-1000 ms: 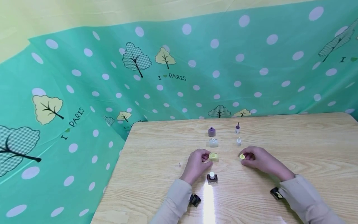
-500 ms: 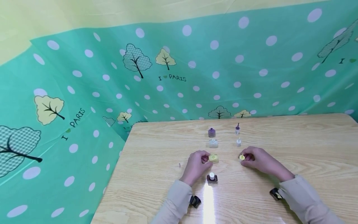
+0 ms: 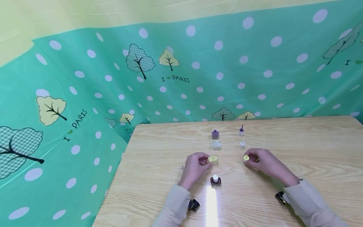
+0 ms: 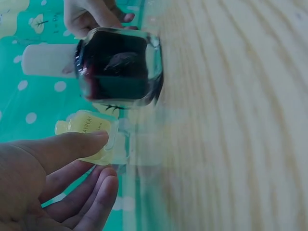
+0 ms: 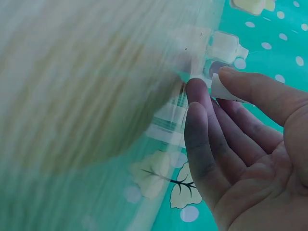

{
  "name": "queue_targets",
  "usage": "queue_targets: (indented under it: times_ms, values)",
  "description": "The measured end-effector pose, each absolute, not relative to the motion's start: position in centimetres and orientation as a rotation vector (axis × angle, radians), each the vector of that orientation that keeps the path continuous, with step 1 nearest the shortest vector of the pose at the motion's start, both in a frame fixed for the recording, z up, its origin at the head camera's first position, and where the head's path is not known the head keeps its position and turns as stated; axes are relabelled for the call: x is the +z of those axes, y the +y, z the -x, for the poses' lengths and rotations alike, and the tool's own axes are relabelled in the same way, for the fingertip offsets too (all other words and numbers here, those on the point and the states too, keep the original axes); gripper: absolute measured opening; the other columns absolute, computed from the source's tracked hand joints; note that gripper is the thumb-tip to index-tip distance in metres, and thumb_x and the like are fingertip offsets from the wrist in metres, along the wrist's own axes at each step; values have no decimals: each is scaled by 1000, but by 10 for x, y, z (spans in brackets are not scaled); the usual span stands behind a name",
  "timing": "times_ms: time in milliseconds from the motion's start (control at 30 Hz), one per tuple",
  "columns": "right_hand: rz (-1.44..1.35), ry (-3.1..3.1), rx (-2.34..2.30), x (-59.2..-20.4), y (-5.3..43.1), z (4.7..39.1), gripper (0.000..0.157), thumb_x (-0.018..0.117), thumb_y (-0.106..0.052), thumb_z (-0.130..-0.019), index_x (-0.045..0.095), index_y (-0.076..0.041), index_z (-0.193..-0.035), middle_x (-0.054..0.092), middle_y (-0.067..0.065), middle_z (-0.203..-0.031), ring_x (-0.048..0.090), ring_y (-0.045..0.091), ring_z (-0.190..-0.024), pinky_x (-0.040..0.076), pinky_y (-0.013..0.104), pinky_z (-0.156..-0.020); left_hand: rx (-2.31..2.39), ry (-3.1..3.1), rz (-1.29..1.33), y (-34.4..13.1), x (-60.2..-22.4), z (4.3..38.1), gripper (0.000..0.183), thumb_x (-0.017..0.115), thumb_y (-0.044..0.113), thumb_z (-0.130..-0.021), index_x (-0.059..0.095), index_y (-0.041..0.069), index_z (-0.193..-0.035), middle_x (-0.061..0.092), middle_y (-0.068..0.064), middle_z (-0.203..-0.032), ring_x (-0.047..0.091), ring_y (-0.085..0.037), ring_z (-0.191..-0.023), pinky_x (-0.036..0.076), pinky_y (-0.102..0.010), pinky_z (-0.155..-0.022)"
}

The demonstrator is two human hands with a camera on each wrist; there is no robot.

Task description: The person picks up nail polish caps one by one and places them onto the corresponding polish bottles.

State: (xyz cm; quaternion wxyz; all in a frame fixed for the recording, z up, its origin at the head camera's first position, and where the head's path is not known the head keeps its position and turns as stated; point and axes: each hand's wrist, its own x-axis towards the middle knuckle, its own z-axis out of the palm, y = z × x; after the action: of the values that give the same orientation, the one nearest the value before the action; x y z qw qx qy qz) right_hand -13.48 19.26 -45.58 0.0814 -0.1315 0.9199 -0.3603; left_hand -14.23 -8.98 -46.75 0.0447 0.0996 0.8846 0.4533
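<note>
Glass, tinted yellow and square-edged, forms the yellow bottle (image 3: 213,160) just beyond the dark bottle (image 3: 216,182), which stands upright, topped by a smooth white cylinder, on the wood-grained bench (image 3: 158,148). The person's left grip (image 3: 194,167) is clamped on the yellow bottle between thumb and fingers. Beyond and right of the dark bottle, the right grip (image 3: 263,161) pinches a small white cap (image 3: 246,159). The left thumb covers part of the yellow bottle's lettering; whether its base touches the bench cannot be told. The right thumb partly hides the white cap.
</note>
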Motion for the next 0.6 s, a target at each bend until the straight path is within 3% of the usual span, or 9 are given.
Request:
queue_targets:
  times_ms: [600]
  values:
    - [338,2768,-1117,-445,188,128,23,72,-11,-89,69,3,-108,68,1,-83,61,12,-73,54,22,-61,1429,2728,-306,-104,-454,131,25,80,12,-82,74,9,-105,73,0,-95,68,-7,-84,56,-17,-79]
